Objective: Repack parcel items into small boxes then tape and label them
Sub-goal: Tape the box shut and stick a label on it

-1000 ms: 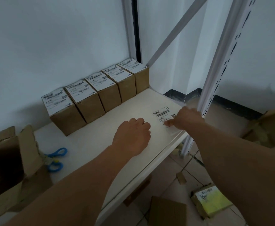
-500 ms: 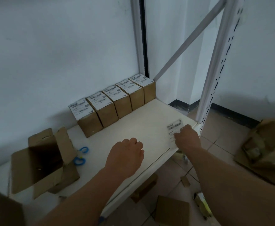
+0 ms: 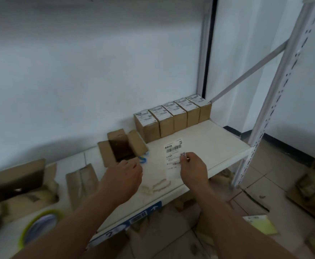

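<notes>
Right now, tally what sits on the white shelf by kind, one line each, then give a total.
Sealed labelled boxes: 5
Open small box: 1
Loose shipping label, pinched by the right hand: 1
Blue scissors: 1
Tape roll: 1
Total: 9, leaving out the blurred cardboard at the left.

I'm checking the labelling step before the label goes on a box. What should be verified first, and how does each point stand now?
1. Label held: ok, right hand pinches its edge.
2. Label peeled from backing: cannot tell.
3. Left hand free: ok, holds nothing.
4. Open box taped shut: not ok, flaps up.
5. Open box filled: cannot tell, inside dark.
6. Tape roll at hand: ok, on the shelf.
</notes>
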